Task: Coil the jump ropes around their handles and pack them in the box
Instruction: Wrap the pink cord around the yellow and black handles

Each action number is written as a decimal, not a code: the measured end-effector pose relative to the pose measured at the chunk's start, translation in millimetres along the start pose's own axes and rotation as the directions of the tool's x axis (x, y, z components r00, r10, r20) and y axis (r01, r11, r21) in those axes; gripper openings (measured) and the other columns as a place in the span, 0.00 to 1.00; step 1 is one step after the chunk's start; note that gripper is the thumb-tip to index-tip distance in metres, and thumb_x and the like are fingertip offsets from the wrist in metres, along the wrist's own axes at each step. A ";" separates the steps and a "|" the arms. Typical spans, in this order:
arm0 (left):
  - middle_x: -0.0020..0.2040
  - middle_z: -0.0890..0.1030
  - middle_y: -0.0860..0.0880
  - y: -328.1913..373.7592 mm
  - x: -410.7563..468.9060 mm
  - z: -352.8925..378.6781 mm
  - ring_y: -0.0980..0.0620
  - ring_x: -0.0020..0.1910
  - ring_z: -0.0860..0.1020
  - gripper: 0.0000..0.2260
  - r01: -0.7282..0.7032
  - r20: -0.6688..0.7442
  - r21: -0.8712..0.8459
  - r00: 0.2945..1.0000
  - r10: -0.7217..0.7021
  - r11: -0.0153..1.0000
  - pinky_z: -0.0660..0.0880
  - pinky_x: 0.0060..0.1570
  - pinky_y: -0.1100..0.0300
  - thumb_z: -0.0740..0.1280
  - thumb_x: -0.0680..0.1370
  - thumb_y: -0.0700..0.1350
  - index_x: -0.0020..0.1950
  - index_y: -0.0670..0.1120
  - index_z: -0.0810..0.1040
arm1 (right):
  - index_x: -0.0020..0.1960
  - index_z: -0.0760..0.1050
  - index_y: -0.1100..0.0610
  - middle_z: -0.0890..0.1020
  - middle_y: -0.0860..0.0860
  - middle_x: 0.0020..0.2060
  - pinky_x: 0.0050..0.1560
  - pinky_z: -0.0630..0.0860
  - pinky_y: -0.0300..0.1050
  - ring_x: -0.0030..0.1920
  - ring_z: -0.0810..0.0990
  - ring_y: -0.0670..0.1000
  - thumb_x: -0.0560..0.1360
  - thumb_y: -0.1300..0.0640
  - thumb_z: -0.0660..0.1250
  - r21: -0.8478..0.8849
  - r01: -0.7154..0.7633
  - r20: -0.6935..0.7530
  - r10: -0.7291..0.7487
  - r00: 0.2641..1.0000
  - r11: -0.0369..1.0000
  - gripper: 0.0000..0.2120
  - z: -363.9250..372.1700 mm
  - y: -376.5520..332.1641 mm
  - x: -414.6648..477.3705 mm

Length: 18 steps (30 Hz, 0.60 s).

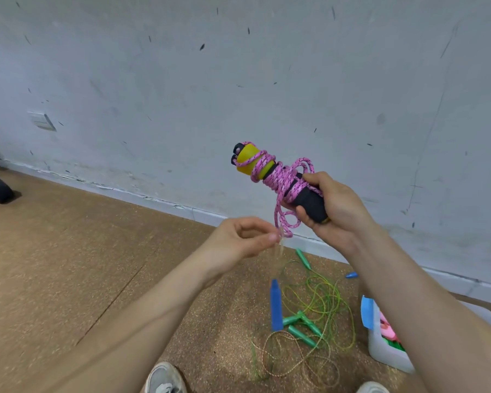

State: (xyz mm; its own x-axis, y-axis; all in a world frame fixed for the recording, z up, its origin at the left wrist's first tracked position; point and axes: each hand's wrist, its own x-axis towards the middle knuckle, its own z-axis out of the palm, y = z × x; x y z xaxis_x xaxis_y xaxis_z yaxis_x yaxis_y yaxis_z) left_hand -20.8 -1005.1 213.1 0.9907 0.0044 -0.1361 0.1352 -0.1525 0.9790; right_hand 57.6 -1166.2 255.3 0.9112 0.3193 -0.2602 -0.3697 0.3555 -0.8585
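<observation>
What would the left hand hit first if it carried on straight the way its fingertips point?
The loose loop of the pink rope hanging off the handles, right at the fingertips of the left hand; whether they already touch is unclear. Behind it is the right hand.

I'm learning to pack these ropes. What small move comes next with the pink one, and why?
Probably wind or tuck the last loop onto the coil: the right hand grips the handles, the pink rope is mostly wound, and the left hand pinches at its hanging loop.
</observation>
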 end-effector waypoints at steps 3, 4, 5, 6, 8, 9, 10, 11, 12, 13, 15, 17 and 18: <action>0.44 0.82 0.44 -3.1 3.4 16.1 0.47 0.44 0.77 0.03 -0.044 -0.118 -0.070 0.992 0.035 0.997 0.75 0.51 0.52 0.71 0.74 0.39 0.44 0.46 0.79 | 0.49 0.75 0.62 0.83 0.60 0.39 0.23 0.74 0.37 0.34 0.84 0.57 0.77 0.59 0.65 0.078 -0.029 -0.029 0.032 0.999 0.997 0.06 -0.7 1.0 1.7; 0.44 0.81 0.44 -3.3 5.5 17.2 0.47 0.43 0.77 0.06 -0.062 -0.174 -0.122 0.984 0.040 0.991 0.76 0.51 0.51 0.72 0.74 0.38 0.46 0.45 0.76 | 0.50 0.75 0.62 0.83 0.60 0.39 0.23 0.74 0.37 0.35 0.84 0.57 0.76 0.59 0.65 0.110 -0.042 -0.033 0.045 0.998 0.993 0.06 -2.0 0.9 2.3; 0.44 0.80 0.43 -2.5 7.6 16.5 0.47 0.43 0.78 0.09 -0.073 -0.195 -0.169 0.980 0.039 0.983 0.78 0.51 0.49 0.72 0.74 0.39 0.49 0.45 0.74 | 0.50 0.75 0.62 0.83 0.60 0.39 0.23 0.75 0.37 0.35 0.85 0.57 0.76 0.59 0.65 0.133 -0.055 -0.027 0.059 0.998 0.990 0.06 -3.0 0.9 2.7; 0.44 0.80 0.41 -0.6 8.5 15.7 0.47 0.42 0.79 0.10 -0.076 -0.173 -0.195 0.984 0.042 0.978 0.79 0.50 0.48 0.72 0.74 0.40 0.52 0.44 0.74 | 0.50 0.75 0.62 0.83 0.60 0.39 0.22 0.74 0.36 0.35 0.84 0.57 0.76 0.59 0.65 0.137 -0.070 -0.013 0.072 0.997 0.988 0.06 -3.5 1.2 2.9; 0.41 0.81 0.43 3.6 7.9 17.0 0.49 0.39 0.79 0.07 -0.087 -0.097 -0.155 0.993 0.072 0.984 0.80 0.45 0.53 0.71 0.75 0.41 0.52 0.43 0.78 | 0.50 0.76 0.62 0.83 0.61 0.41 0.22 0.74 0.37 0.36 0.84 0.57 0.76 0.58 0.65 0.112 -0.092 0.010 0.091 0.996 0.989 0.07 -3.9 3.7 4.0; 0.39 0.80 0.46 3.9 7.6 18.3 0.51 0.38 0.78 0.05 -0.087 -0.064 -0.099 0.995 0.081 0.991 0.79 0.43 0.56 0.70 0.75 0.42 0.49 0.43 0.80 | 0.50 0.75 0.62 0.83 0.61 0.42 0.22 0.74 0.37 0.37 0.84 0.58 0.76 0.58 0.65 0.113 -0.091 0.014 0.090 0.996 0.989 0.07 -4.7 4.3 5.2; 0.38 0.80 0.49 3.4 7.3 19.2 0.53 0.38 0.77 0.03 -0.088 -0.026 -0.012 0.996 0.087 0.996 0.77 0.43 0.59 0.70 0.75 0.43 0.48 0.45 0.81 | 0.50 0.75 0.63 0.83 0.62 0.42 0.22 0.74 0.37 0.38 0.84 0.58 0.76 0.58 0.65 0.136 -0.084 0.012 0.083 0.996 0.987 0.08 -6.2 4.1 6.6; 0.40 0.81 0.50 2.3 6.6 19.6 0.55 0.40 0.76 0.03 -0.094 0.023 0.100 0.995 0.092 0.991 0.75 0.45 0.61 0.70 0.75 0.44 0.47 0.46 0.82 | 0.50 0.74 0.63 0.83 0.62 0.41 0.22 0.75 0.36 0.38 0.84 0.58 0.77 0.59 0.64 0.176 -0.073 0.003 0.073 0.997 0.982 0.08 -8.1 3.0 7.9; 0.43 0.81 0.51 1.4 5.2 19.1 0.55 0.43 0.77 0.03 -0.104 0.076 0.202 0.993 0.090 0.974 0.73 0.49 0.62 0.71 0.75 0.45 0.47 0.48 0.83 | 0.50 0.74 0.63 0.83 0.61 0.39 0.22 0.75 0.36 0.37 0.85 0.57 0.77 0.59 0.63 0.216 -0.057 -0.016 0.062 0.998 0.975 0.07 -10.4 1.1 9.7; 0.47 0.83 0.49 0.0 4.2 17.8 0.54 0.47 0.79 0.04 -0.108 0.125 0.245 0.989 0.079 0.963 0.73 0.53 0.62 0.71 0.75 0.45 0.48 0.47 0.83 | 0.49 0.74 0.63 0.83 0.61 0.39 0.23 0.75 0.35 0.37 0.85 0.57 0.77 0.59 0.63 0.241 -0.039 -0.044 0.051 0.998 0.970 0.07 -13.4 -1.1 11.3; 0.52 0.83 0.45 -2.4 2.1 13.0 0.51 0.54 0.81 0.08 -0.084 0.176 0.162 0.983 0.055 0.983 0.75 0.58 0.60 0.70 0.75 0.42 0.52 0.40 0.80 | 0.48 0.74 0.63 0.83 0.60 0.38 0.23 0.75 0.36 0.37 0.85 0.57 0.78 0.59 0.62 0.244 -0.011 -0.109 0.038 0.993 0.970 0.07 -18.6 -3.0 14.6; 0.47 0.84 0.44 -1.5 -2.6 11.4 0.49 0.48 0.82 0.09 -0.039 0.231 -0.043 0.972 0.048 0.998 0.77 0.53 0.58 0.70 0.74 0.40 0.52 0.38 0.78 | 0.48 0.74 0.63 0.83 0.62 0.40 0.24 0.75 0.37 0.38 0.85 0.57 0.78 0.59 0.62 0.227 0.001 -0.176 0.040 0.984 0.974 0.07 -22.8 0.7 19.4; 0.41 0.83 0.46 -1.0 -4.9 12.0 0.50 0.42 0.82 0.08 -0.003 0.250 -0.129 0.968 0.035 0.992 0.78 0.47 0.58 0.70 0.74 0.39 0.51 0.39 0.77 | 0.48 0.74 0.64 0.83 0.63 0.42 0.24 0.75 0.38 0.38 0.85 0.58 0.77 0.60 0.63 0.218 0.005 -0.212 0.043 0.976 0.976 0.07 -24.9 3.3 22.2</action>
State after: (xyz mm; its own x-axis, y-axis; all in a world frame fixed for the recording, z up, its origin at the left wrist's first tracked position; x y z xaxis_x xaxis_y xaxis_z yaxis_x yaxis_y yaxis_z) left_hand -25.9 -1016.8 211.0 0.9592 -0.2483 -0.1349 0.1332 -0.0238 0.9908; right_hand 81.1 -1179.9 235.7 0.9124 0.1408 -0.3843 -0.3962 0.5395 -0.7429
